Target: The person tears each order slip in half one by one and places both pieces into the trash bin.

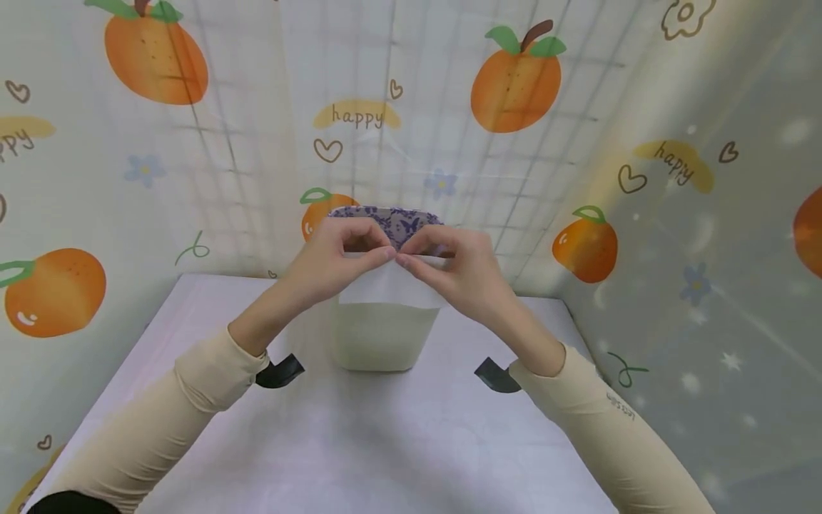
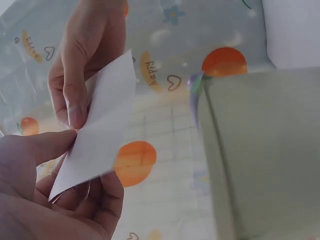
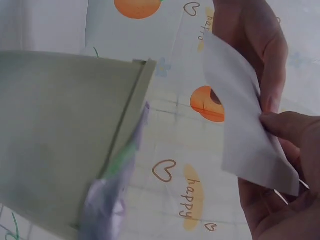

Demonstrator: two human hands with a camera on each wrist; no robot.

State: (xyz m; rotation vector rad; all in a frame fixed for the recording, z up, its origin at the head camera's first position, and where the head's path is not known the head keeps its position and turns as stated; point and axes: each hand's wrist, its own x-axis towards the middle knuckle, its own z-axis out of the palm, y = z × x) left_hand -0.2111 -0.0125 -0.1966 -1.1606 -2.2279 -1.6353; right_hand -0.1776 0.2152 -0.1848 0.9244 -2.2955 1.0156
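A small white sheet of paper (image 1: 390, 285) hangs between my two hands, in front of the upper part of a pale green bin (image 1: 382, 339) in the head view. My left hand (image 1: 343, 257) pinches its top edge between thumb and fingers. Right beside it, my right hand (image 1: 461, 271) pinches the same edge, the thumb tips almost meeting at the middle. Both wrist views show the paper (image 2: 102, 130) slightly bent, with fingers behind it. A thin purple-patterned liner (image 1: 401, 220) shows at the bin's far rim, and in the right wrist view the liner (image 3: 102, 205) overhangs the edge.
The bin stands on a table with a white cloth (image 1: 385, 442). Behind it hangs a curtain (image 1: 257, 93) printed with oranges and hearts, with a wire grid showing through. Black straps (image 1: 280, 373) stick out at both wrists.
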